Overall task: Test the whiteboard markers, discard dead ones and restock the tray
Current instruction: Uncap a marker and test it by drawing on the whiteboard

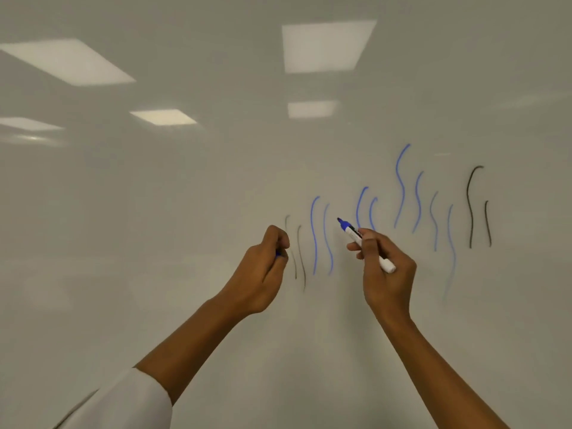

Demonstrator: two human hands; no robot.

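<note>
1. Glossy white whiteboard (154, 212) carries wavy blue and black test strokes (399, 187).
2. Right hand (385, 267) grips an uncapped blue-tipped white marker (365, 243), tip near the board.
3. Left hand (266, 267) is curled around a small blue cap (278, 253).

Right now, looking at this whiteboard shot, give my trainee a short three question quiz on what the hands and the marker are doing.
1. True or false: the blue marker in the right hand is uncapped.
2. Multiple choice: the left hand has its grip on (A) nothing, (B) a small blue item, probably the cap, (C) an eraser.
3. Fill in: the test strokes on the whiteboard are blue and ____.

Key:
1. True; the blue tip is bare and points up and left.
2. B; only a sliver of blue shows between the curled fingers.
3. Black; faint black strokes lie at the left, darker black strokes at the right.
</note>
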